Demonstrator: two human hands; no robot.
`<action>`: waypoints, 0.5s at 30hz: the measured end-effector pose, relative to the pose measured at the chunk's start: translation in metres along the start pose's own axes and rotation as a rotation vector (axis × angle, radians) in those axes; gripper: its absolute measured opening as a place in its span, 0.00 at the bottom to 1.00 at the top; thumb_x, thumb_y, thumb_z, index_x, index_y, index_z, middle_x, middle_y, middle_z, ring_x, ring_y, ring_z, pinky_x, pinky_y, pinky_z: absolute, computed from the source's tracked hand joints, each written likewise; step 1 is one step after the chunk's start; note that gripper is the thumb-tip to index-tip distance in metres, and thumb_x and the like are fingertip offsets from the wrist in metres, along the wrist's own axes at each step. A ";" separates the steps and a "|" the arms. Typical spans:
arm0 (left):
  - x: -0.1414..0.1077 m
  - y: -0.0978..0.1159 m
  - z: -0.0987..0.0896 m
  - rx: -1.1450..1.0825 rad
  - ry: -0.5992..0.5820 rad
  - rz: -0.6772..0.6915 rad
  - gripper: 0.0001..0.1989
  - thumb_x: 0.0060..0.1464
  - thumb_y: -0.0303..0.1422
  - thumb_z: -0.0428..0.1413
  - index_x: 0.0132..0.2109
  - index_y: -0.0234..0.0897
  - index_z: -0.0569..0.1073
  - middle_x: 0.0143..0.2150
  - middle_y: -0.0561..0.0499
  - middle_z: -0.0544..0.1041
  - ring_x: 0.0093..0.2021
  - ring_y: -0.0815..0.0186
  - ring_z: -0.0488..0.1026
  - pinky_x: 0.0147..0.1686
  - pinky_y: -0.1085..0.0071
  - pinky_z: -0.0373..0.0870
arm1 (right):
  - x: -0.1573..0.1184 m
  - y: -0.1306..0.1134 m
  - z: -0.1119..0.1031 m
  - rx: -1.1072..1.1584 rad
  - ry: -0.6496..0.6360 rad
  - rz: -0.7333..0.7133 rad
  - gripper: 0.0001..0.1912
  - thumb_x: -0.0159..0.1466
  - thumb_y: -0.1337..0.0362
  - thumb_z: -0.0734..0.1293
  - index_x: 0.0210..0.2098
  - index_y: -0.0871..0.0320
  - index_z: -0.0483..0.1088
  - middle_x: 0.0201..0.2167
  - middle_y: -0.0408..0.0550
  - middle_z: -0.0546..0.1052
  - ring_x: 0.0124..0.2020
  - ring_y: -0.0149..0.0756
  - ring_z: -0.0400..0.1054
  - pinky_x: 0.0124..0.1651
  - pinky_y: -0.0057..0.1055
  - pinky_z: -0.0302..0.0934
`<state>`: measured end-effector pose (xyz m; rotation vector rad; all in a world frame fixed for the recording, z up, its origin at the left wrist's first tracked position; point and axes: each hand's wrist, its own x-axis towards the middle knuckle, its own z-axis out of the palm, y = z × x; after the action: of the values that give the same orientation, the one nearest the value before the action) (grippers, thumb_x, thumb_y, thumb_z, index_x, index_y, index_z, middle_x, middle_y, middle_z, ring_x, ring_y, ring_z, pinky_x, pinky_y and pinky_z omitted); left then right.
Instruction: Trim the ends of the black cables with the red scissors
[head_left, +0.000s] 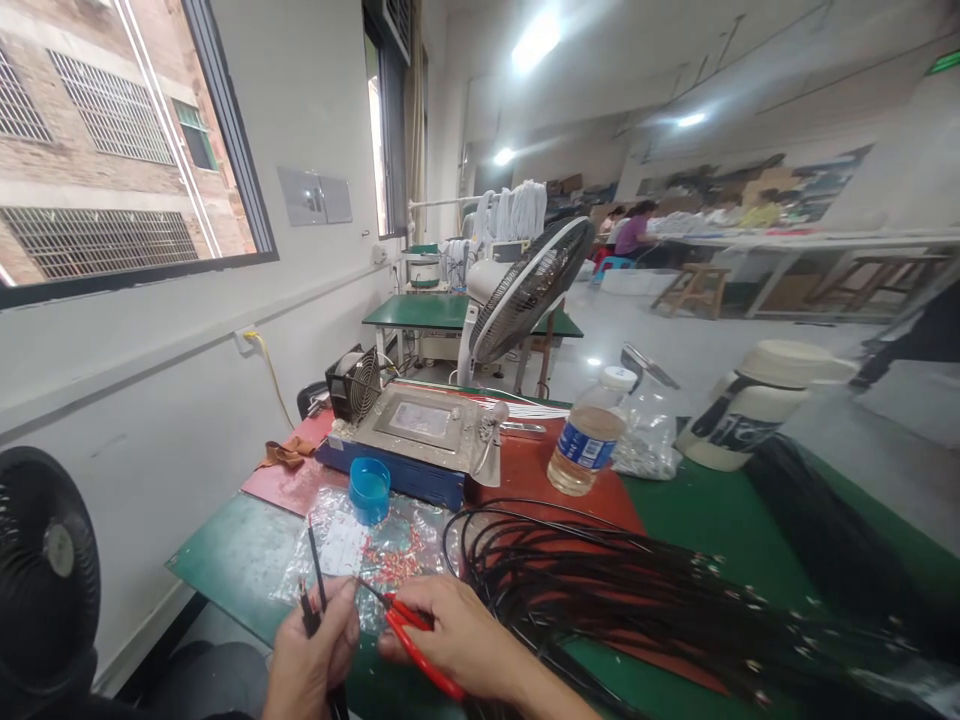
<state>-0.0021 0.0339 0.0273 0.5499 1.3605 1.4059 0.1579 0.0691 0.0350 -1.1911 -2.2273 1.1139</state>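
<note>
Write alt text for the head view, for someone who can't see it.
The left hand holds black wires while the right hand holds red pliers, tips close to the left fingertips. Beyond the hands are small red bits, a blue container and a metal device; to the right, a heap of black cables and a bottle.

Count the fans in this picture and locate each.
3: a black fan at the left edge, a small square fan by the blue-sided machine, and a large tilted fan beyond the worktable. More may be hidden.
</note>
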 end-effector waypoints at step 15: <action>0.014 -0.006 -0.002 0.120 -0.084 0.034 0.25 0.32 0.48 0.65 0.30 0.29 0.74 0.10 0.60 0.61 0.11 0.83 0.46 0.12 0.81 0.39 | 0.009 0.011 0.009 -0.023 0.084 0.100 0.22 0.52 0.54 0.68 0.12 0.61 0.58 0.14 0.36 0.51 0.19 0.23 0.45 0.22 0.24 0.37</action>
<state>-0.0069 0.0442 0.0170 0.7063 1.3800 1.3199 0.1525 0.0758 0.0201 -1.3461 -2.1439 1.0576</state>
